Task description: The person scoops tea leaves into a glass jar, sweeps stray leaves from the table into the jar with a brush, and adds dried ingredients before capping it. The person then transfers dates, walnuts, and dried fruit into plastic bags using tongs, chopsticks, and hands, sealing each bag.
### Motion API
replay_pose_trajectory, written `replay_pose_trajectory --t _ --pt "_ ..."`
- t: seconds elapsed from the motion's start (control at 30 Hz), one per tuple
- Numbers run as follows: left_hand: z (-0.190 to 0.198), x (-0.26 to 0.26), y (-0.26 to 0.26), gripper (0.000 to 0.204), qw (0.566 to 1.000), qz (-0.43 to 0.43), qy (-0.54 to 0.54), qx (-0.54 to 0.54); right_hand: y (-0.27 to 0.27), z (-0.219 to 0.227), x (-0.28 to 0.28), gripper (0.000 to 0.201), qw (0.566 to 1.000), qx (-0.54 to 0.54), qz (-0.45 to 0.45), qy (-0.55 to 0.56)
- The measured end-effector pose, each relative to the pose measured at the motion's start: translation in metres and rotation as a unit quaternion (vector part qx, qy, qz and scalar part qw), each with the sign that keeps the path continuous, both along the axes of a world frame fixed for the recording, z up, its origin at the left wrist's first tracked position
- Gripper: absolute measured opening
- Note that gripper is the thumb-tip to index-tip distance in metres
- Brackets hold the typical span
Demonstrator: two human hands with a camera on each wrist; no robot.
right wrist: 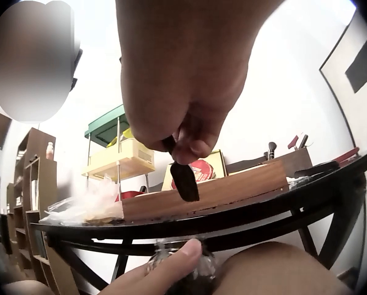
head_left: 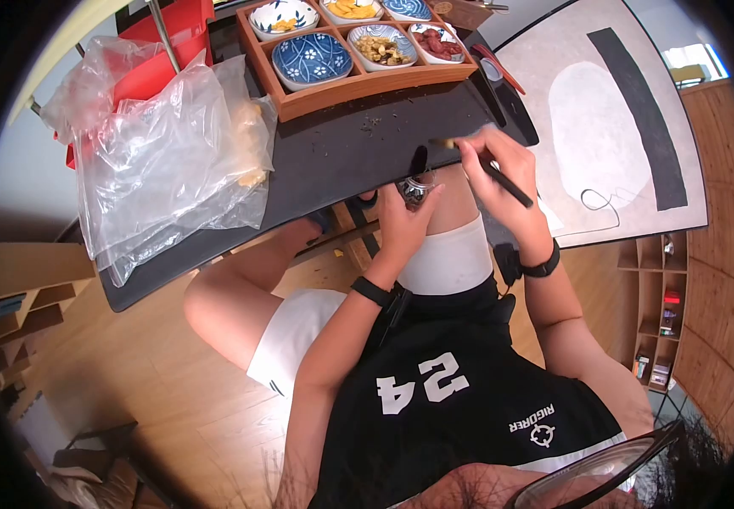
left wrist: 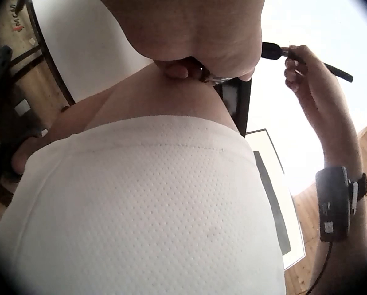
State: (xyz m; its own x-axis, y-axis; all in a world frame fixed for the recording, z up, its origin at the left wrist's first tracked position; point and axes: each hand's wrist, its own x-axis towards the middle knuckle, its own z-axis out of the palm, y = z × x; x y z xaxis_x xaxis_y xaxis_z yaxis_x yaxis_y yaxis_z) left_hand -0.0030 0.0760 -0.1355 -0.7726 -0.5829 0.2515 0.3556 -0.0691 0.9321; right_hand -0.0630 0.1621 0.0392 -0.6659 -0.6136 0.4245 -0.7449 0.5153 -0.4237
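My left hand [head_left: 405, 222] holds a small glass jar [head_left: 415, 192] with dark contents, just off the black table's [head_left: 316, 174] near edge. In the right wrist view, the left thumb [right wrist: 186, 253] lies against the jar [right wrist: 202, 273]. My right hand [head_left: 507, 178] pinches a thin tool with a black handle [head_left: 509, 185]. Its tip [head_left: 445, 143] points left, above the table and apart from the jar. A dark, flattened end of the tool [right wrist: 184, 182] shows in the right wrist view; its exact kind is unclear. Dark crumbs [head_left: 371, 127] lie scattered on the tabletop.
A wooden compartment tray [head_left: 316, 106] with patterned bowls [head_left: 312, 61] of dried pieces stands at the back. Clear plastic bags [head_left: 172, 161] cover the table's left part beside a red container [head_left: 142, 81]. Thighs are below the jar; a pale board [head_left: 672, 216] is at right.
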Motion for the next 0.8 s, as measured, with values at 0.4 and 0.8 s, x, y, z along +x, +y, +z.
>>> replay_pose_trajectory --t 0.4,0.8 --pt "0.005 0.002 -0.005 0.069 1.0 0.013 0.01 -0.025 -0.038 -0.012 -0.044 0.014 0.997 -0.018 0.074 0.005" --pt "-0.006 -0.001 0.001 0.067 1.0 -0.015 -0.013 0.021 -0.006 -0.004 -0.001 0.007 0.997 0.028 0.066 -0.042"
